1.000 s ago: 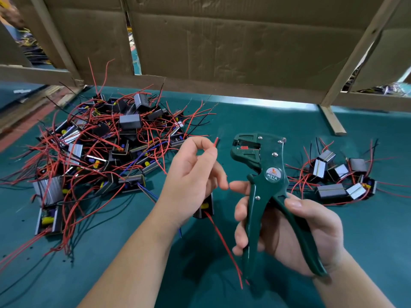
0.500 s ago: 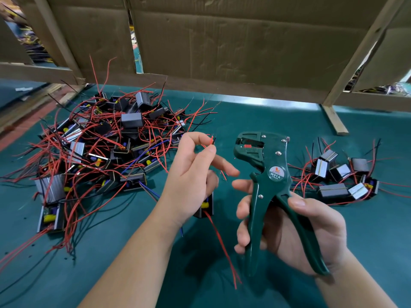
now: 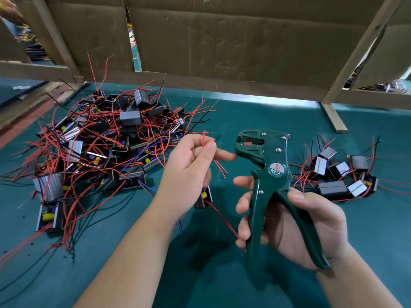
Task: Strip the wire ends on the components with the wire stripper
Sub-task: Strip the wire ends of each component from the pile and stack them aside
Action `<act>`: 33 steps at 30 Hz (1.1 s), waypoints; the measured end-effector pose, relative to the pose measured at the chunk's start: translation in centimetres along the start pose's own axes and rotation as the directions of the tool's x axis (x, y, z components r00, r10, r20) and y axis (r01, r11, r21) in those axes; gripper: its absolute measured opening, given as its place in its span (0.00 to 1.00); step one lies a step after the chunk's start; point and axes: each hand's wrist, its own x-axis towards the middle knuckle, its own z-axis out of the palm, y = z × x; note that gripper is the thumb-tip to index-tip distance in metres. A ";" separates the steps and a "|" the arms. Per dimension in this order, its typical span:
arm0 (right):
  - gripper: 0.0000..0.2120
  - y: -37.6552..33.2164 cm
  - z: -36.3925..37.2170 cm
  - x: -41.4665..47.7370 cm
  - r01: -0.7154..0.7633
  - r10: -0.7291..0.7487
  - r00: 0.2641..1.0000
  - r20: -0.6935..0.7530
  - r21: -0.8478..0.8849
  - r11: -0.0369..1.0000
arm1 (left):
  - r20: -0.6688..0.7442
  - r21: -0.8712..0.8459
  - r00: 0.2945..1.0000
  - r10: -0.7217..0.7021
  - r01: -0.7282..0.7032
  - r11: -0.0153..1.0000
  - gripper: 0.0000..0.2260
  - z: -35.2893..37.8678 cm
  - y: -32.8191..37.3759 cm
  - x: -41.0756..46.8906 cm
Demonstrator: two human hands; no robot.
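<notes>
1. Wire shift: left hand (image 3: 189, 167) fingers have re-pinched red wire (image 3: 204, 140), tip now upright above them, short of wire stripper (image 3: 266, 152) jaws.
2. Right hand (image 3: 300, 223) fingers wrap its unsqueezed handles.
3. Held component (image 3: 202, 197) hangs below left fingers; strip pending.

A round label (image 3: 275, 170) on the green stripper (image 3: 264, 174) reads "W01A" under a small orange logo; the finer print beneath it is too small to read.

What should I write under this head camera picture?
Left hand pinches a red wire near the green stripper in the right hand, between a big pile and a small pile of components.
</notes>
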 end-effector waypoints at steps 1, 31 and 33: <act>0.32 0.0 -0.1 0.0 0.000 0.000 1.000 0.000 0.000 1.000 | 0.009 0.018 1.000 0.006 -0.006 1.000 0.02 -0.1 0.0 0.1; 0.26 0.5 0.3 -0.4 -0.045 -0.007 0.985 -0.175 -0.293 0.955 | 0.081 0.194 0.973 0.216 -0.228 0.954 0.07 -0.6 0.8 0.2; 0.25 0.5 0.2 -0.4 -0.049 -0.002 0.986 -0.166 -0.299 0.953 | 0.083 0.200 0.974 0.212 -0.225 0.954 0.08 -0.6 0.8 0.2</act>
